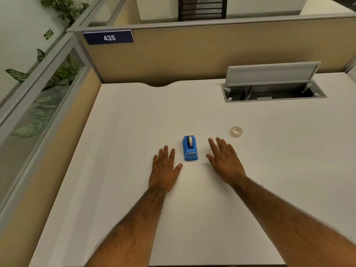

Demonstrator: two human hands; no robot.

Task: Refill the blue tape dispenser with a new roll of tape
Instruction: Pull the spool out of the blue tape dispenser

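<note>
A small blue tape dispenser (190, 148) stands on the white desk (134, 122), with a pale roll sitting in its cradle and its cutter end toward me. A loose roll of tape (237, 131) lies flat on the desk to the right and a little beyond it. My left hand (165, 168) rests palm down just left of the dispenser, fingers spread, holding nothing. My right hand (224, 160) lies palm down just right of the dispenser, fingers apart, between the dispenser and the loose roll, touching neither.
An open cable hatch (273, 91) with a raised grey lid is set in the desk at the back right. Beige partition walls (192, 54) close the desk at the back and left; a blue "435" plate (108, 37) hangs on the back one.
</note>
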